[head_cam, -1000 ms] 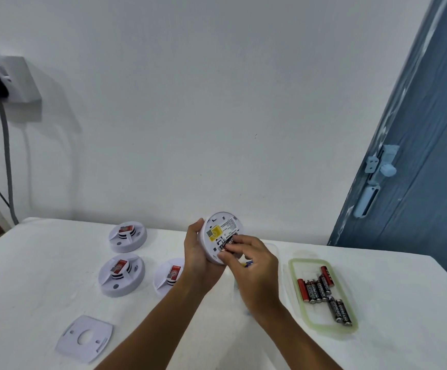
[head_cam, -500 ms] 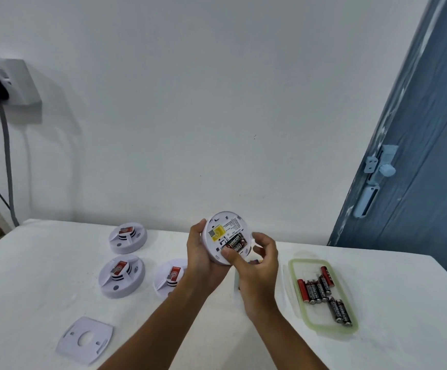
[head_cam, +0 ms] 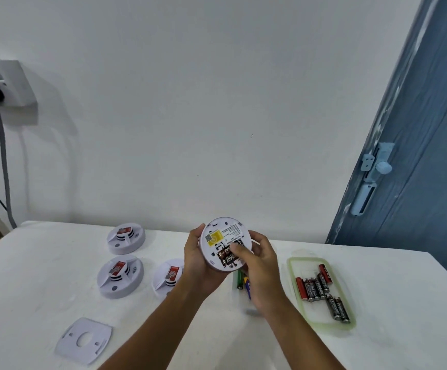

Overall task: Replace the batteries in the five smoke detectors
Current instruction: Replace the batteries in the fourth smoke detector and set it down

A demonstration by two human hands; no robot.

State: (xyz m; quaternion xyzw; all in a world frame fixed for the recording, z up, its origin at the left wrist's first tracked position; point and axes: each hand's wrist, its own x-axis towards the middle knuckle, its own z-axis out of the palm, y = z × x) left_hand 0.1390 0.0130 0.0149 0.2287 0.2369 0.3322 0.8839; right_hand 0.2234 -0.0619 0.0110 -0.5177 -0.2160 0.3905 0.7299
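Right hand [head_cam: 261,273] now back on detector, thumb pressing black batteries [head_cam: 227,256] into bay after hovering off half second ago. Left hand [head_cam: 199,265] grips smoke detector [head_cam: 223,243] rim, held above white table [head_cam: 30,284]. Mounting plate [head_cam: 83,340] nearest. Spare batteries in tray [head_cam: 321,292] right. Three detectors [head_cam: 120,276] left.
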